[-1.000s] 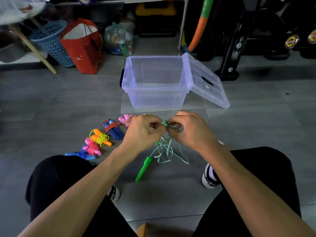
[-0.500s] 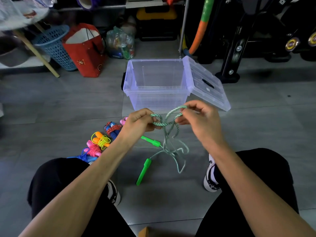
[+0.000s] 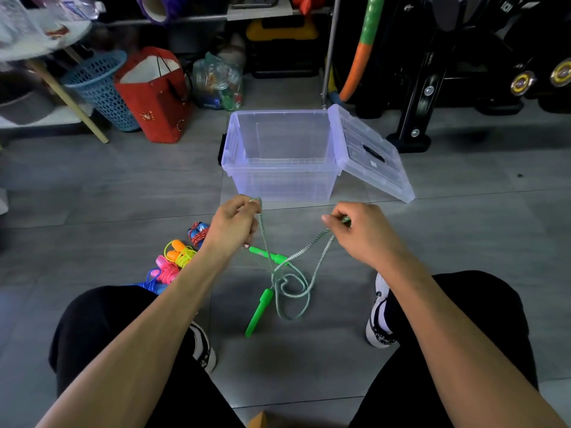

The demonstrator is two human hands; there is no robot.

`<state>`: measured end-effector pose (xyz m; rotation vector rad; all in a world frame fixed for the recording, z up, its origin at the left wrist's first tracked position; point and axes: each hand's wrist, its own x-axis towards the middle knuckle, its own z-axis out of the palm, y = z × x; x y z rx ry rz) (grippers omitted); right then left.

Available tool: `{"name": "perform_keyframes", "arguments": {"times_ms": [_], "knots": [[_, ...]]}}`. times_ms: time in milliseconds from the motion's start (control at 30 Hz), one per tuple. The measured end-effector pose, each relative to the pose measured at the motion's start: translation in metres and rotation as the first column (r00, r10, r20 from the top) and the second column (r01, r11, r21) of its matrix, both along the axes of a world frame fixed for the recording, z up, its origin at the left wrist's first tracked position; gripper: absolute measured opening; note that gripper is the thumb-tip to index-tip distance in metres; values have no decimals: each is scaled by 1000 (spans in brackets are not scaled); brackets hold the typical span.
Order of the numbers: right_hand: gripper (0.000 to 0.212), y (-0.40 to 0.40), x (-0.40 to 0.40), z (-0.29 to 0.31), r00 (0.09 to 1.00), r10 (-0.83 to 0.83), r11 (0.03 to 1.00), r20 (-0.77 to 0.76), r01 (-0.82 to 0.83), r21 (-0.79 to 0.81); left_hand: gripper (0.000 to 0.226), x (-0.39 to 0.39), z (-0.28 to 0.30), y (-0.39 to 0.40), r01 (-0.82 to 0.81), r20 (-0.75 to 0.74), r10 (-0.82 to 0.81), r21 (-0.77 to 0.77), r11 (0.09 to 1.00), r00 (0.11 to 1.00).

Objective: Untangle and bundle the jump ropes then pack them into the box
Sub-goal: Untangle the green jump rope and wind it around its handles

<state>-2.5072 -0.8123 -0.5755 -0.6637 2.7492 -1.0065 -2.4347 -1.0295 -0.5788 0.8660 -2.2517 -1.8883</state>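
At the far left, a blue mesh basket and a red paper bag stand on the grey tiled floor. Nearer the person, four bundled jump ropes lie in a row on the floor: a blue one, a pink one, an orange and yellow one, and a blue-handled one wound in red cord. The left hand is raised over this row, fingers curled, pinching the green-and-white rope at its upper end. The rope hangs between both hands and crosses itself in a loose tangle above the floor. One green handle sits just below the left hand; the other green handle hangs lower, its tip near the floor. The clear plastic box stands open beyond the hands, its lid leaning on the right side. The right hand pinches the other rope strand between thumb and curled fingers.
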Motion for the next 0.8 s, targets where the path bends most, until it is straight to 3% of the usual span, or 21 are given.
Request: {"name": "perform_keyframes", "arguments": {"times_ms": [133,200,267,300,367,400,500,600,667,733,800], "knots": [[18,5,0,-9,997,4,903,76,-36,427,20,7,6,1,266,-32,-276,-187,946,961],[41,5,4,-11,991,60,859,119,-112,499,14,13,14,7,402,-70,-432,-262,878,899],[59,-4,7,-7,972,152,935,179,-200,292,15,19,20,14,488,-101,-534,-293,822,839],[56,-10,9,-4,948,216,963,235,-247,109,16,21,23,17,521,-113,-570,-293,802,814],[23,-22,15,0,891,314,945,327,-261,-196,16,23,26,20,538,-149,-589,-275,796,794],[11,-25,16,4,877,321,933,359,-227,-279,16,23,25,18,526,-161,-574,-260,810,803],[23,-23,12,14,882,233,934,411,-85,-347,18,19,13,1,465,-60,-492,-246,851,869],[28,-14,3,20,892,174,860,417,68,-505,34,18,-5,-12,437,148,-417,-443,783,897],[30,-10,0,21,920,117,872,375,86,-483,36,15,-9,-15,400,175,-364,-511,761,915],[25,-9,2,15,960,81,959,267,-1,-285,38,13,-6,-12,361,127,-343,-462,810,931],[13,-12,10,11,943,163,982,291,-127,-138,38,14,3,-3,368,90,-367,-431,824,926]]}}
